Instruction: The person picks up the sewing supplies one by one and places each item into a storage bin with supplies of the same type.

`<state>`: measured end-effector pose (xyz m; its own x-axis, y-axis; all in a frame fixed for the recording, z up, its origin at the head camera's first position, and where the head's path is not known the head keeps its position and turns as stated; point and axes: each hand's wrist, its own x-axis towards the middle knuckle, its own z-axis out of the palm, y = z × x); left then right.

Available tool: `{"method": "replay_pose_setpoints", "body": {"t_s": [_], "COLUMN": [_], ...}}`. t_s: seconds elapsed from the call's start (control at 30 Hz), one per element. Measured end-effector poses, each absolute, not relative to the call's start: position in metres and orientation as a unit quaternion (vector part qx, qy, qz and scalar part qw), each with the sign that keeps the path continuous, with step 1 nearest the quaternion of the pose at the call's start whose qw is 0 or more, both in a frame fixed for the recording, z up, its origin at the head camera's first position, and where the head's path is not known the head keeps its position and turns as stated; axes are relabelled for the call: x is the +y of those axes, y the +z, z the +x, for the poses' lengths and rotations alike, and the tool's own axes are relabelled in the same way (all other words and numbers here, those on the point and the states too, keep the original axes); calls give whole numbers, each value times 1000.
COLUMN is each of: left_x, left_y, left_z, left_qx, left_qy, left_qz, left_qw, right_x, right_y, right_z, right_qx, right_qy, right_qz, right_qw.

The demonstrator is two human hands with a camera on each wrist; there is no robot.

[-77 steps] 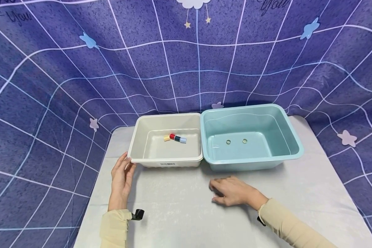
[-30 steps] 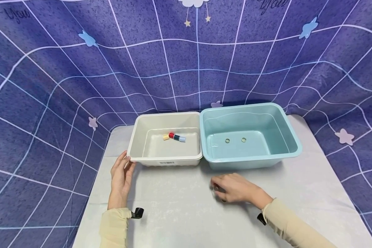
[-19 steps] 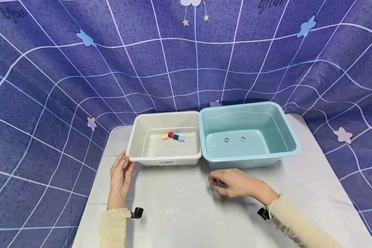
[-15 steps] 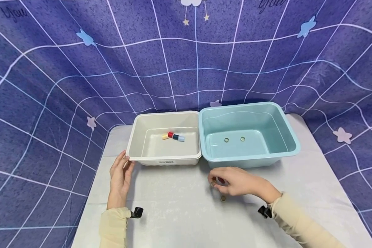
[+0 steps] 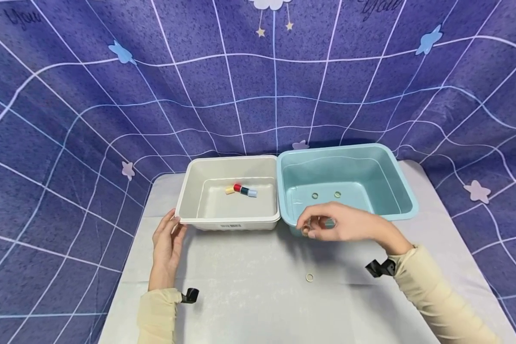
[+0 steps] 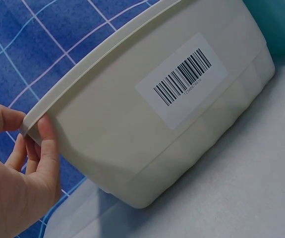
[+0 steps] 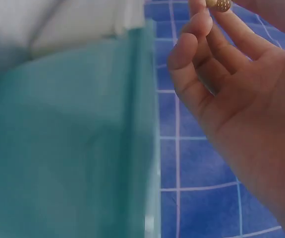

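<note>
My left hand (image 5: 167, 251) grips the front left corner of the off-white bin (image 5: 228, 221); in the left wrist view its fingers (image 6: 47, 141) pinch the rim beside a barcode label. In the bin lie several small spools of thread, among them a red spool (image 5: 238, 188) and a light blue spool (image 5: 252, 193). Between thumb and fingertips my right hand (image 5: 344, 222) pinches a gold dimpled thimble (image 7: 224, 5), over the front rim of the teal bin (image 5: 406, 215). Two ring-like thimbles (image 5: 337, 194) lie on that bin's floor, and one open ring-like thimble (image 5: 309, 277) on the table.
Both bins stand side by side at the back of the table, which has a pale grey cloth (image 5: 241, 296). Close behind and at the sides hangs a blue patterned curtain (image 5: 215, 95). Black wrist mounts (image 5: 191, 295) are on both arms.
My right hand has risen from the table to the teal bin's front rim, carrying the pinched thimble. It has uncovered another thimble on the cloth. The left hand stays at the off-white bin.
</note>
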<state>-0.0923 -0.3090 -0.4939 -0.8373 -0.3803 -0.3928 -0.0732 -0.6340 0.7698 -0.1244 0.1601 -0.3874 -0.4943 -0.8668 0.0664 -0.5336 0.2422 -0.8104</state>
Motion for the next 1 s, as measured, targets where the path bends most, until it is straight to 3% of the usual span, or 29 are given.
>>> {"method": "replay_pose_setpoints", "body": {"t_s": [0.4, 0.6, 1.0], "left_x": [-309, -308, -309], "left_y": [-494, -493, -490], "left_z": [-92, -92, -91], "left_qx": [-430, -433, -433], "left_qy": [-855, -854, -853], "left_qz": [275, 275, 277], "left_qw": [89, 89, 86], "right_x": [185, 190, 185], "right_y": [-350, -346, -363], "right_z": [-184, -216, -260], "right_qx": [792, 787, 871], "right_qy": [-415, -424, -229], "right_qz": [-404, -391, -388], "right_qw": [192, 218, 196]}}
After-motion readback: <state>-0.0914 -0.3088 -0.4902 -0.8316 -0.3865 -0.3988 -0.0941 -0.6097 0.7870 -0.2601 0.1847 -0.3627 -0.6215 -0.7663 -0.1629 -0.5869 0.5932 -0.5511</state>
